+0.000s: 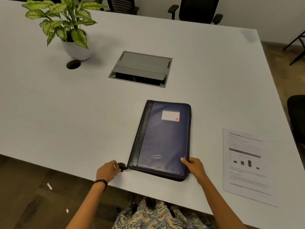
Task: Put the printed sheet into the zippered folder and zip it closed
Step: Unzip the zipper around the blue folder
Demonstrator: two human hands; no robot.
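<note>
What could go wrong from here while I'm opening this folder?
1. The left hand pinches the zipper pull at the near corner of the folder, close to the edge of the table. A hard tug could drag the folder off if the right hand loosens its hold.
2. The printed sheet lies loose beside the right forearm. A sweep of that arm might crease it or push it away.

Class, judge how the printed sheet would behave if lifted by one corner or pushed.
The sheet looks like a single thin page lying flat, so it would probably droop from a corner. On the smooth table it likely slides easily when pushed, and seems very light.
</note>
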